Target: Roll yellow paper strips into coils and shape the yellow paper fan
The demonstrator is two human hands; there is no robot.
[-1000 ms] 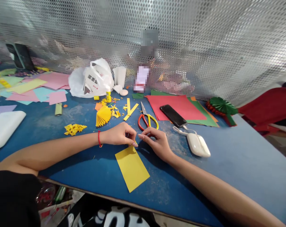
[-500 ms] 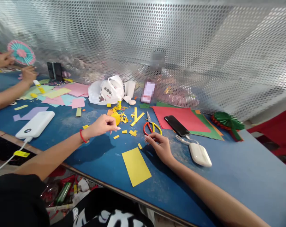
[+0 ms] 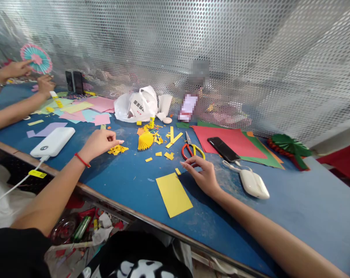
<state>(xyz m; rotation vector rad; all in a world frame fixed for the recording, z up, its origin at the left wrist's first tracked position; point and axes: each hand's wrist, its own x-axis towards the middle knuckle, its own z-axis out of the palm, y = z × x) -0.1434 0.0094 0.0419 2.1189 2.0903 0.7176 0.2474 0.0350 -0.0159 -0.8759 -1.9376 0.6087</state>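
My left hand (image 3: 98,144) is just above a small heap of yellow paper scraps (image 3: 118,150), its fingers pinched together; anything between them is too small to make out. My right hand (image 3: 202,175) rests on the blue table with loosely bent fingers apart, holding nothing visible. Just beyond it lie scissors (image 3: 189,146) with one red and one yellow handle. A yellow paper rectangle (image 3: 174,195) lies flat to its left, with a small yellow strip (image 3: 177,171) at its top corner. Farther back are a pleated yellow paper fan (image 3: 145,141) and several yellow cut pieces (image 3: 169,155).
A glue stick (image 3: 152,122) stands by a white plastic bag (image 3: 136,106). Right of the scissors are red paper (image 3: 201,135), a black phone (image 3: 223,149) and a white power bank (image 3: 254,184). Another power bank (image 3: 53,142) lies left. A co-worker's hands (image 3: 44,85) hold a pink-and-blue paper fan (image 3: 41,63).
My left hand has moved left, away from the yellow paper fan to above the scraps heap. My right hand has hardly moved. The view has shifted slightly.
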